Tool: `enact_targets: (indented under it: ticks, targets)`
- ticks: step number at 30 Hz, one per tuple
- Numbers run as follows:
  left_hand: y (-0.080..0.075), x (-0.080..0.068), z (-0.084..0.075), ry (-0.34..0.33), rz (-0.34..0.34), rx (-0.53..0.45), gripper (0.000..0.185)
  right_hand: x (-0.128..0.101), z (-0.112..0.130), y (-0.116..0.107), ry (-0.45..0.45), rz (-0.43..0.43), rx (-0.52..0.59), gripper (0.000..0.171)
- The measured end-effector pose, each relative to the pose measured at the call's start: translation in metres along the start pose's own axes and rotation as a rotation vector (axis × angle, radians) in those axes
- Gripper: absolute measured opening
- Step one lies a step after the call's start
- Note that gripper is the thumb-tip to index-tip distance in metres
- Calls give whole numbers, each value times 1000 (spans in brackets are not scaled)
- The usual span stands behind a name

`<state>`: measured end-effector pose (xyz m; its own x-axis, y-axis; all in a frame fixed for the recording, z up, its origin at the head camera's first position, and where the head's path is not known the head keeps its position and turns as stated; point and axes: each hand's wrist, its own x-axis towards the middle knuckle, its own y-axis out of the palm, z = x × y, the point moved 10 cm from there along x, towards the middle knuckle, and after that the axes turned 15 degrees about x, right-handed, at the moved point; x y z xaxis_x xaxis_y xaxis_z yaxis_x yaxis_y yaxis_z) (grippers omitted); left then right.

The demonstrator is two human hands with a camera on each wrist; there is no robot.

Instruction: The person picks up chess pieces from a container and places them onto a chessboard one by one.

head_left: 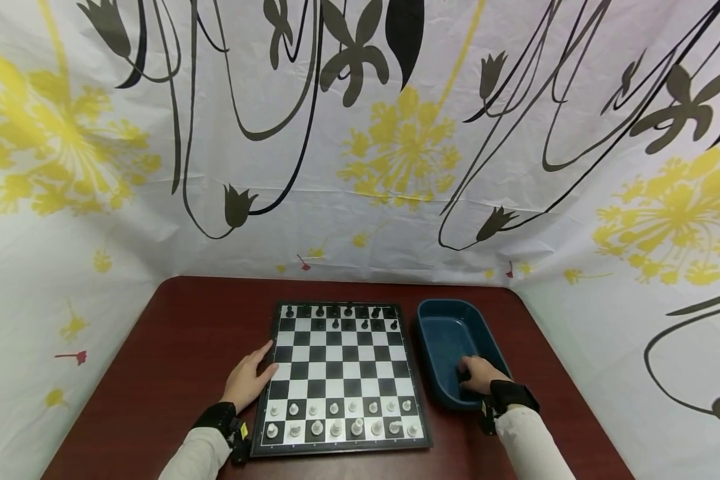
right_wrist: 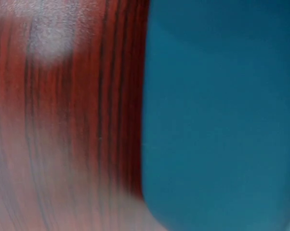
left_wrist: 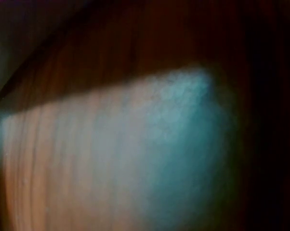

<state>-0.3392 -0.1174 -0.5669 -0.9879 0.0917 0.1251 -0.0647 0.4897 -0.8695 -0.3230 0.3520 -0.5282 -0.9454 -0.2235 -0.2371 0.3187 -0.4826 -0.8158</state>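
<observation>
A black-and-white chessboard (head_left: 351, 373) lies on the table. White chess pieces (head_left: 336, 427) fill its two near rows, one of them lying over near the right corner. Several black chess pieces (head_left: 348, 311) stand in the two far rows, with gaps between them. My left hand (head_left: 246, 383) rests at the board's left edge, fingers spread and relaxed. Inside the near end of a blue tub (head_left: 450, 327), my right hand (head_left: 479, 375) reaches down with bent fingers over small dark things (head_left: 464, 375). I cannot tell whether it grips one.
The reddish-brown table (head_left: 216, 307) has rounded far corners. A patterned white sheet (head_left: 312, 167) hangs behind it and along both sides. In the right wrist view, the tub's outer wall (right_wrist: 217, 120) stands beside bare wood. The left wrist view shows blurred tabletop (left_wrist: 87, 154).
</observation>
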Motion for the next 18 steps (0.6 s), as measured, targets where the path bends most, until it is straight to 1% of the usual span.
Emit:
enact_targets:
  ticks: [5,9,14,18]
  targets:
    - [0,0,0,-9,6,6,60,5,1,1,-61,-22,-36,15]
    - [0,0,0,-15,3,5,60,6,1,0,-81,-19,-9,13]
    - [0,0,1,-16,4,6,59,9,-7,-3,-47,-30,67,16]
    - [0,0,0,-14,2,10,59,15,-15,-9,18,-54,97,22]
